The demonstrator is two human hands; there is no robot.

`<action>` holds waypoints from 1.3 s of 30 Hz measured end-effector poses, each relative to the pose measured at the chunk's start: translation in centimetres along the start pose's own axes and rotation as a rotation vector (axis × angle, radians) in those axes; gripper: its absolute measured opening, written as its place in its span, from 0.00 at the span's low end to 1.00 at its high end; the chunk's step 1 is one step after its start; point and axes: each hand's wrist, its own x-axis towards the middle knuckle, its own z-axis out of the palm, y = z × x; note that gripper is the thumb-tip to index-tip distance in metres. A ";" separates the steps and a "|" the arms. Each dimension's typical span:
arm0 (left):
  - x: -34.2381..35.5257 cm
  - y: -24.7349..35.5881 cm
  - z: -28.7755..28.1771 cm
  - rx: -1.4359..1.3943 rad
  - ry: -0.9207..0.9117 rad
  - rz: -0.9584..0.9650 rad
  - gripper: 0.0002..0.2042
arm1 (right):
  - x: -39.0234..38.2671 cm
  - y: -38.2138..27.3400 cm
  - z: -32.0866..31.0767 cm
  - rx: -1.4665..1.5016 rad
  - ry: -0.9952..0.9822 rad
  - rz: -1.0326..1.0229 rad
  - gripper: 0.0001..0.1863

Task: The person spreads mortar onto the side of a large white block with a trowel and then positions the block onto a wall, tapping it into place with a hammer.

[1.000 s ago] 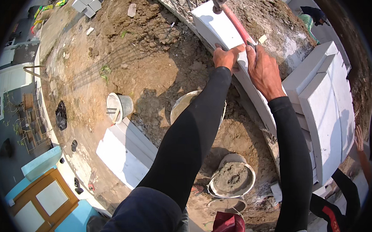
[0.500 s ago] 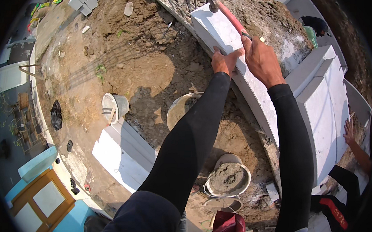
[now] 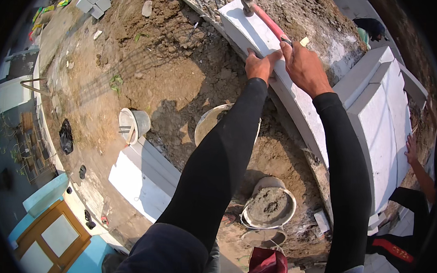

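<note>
My right hand [image 3: 306, 72] is closed around the red handle of a hammer [image 3: 271, 25]. The hammer's metal head is over the far end of a long white wall block [image 3: 298, 98], low over its top face; I cannot tell whether it touches. Just left of the handle, my left hand [image 3: 259, 66] grips the block's near edge, thumb on top and fingers down the side. The block belongs to a low row running toward me on the right. Both my arms wear black sleeves.
More white blocks [image 3: 380, 114] are stacked at the right, where another person's hand [image 3: 412, 149] rests. Below are a mortar bucket [image 3: 291, 218], a round basin [image 3: 199, 128] partly behind my arm, and a pail [image 3: 143, 121] with tools. White slabs [image 3: 138, 182] lie left. Rods stand near the block's far end.
The hammer head has come down closer to the block's top. My left hand keeps its hold. The view has shifted slightly, and the other person's arm at the right has moved a little.
</note>
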 end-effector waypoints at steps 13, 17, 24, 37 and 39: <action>2.3 -0.6 -0.9 -0.001 -0.145 0.004 0.47 | -17.2 -1.4 -5.8 0.291 0.165 0.258 0.24; 1.8 -0.4 -0.6 0.017 -0.251 -0.059 0.37 | -34.5 -4.2 -1.4 0.551 0.115 0.625 0.21; -2.5 -3.2 0.4 -0.024 -0.226 -0.028 0.37 | -59.1 -14.4 2.8 0.689 -0.097 1.318 0.20; -29.0 -17.8 -10.4 0.122 -0.568 -0.222 0.35 | -79.1 -27.5 8.8 0.589 -0.268 1.551 0.25; -31.2 -20.3 -16.8 0.366 -0.575 -0.318 0.34 | -79.9 -28.1 9.6 0.599 -0.391 1.536 0.28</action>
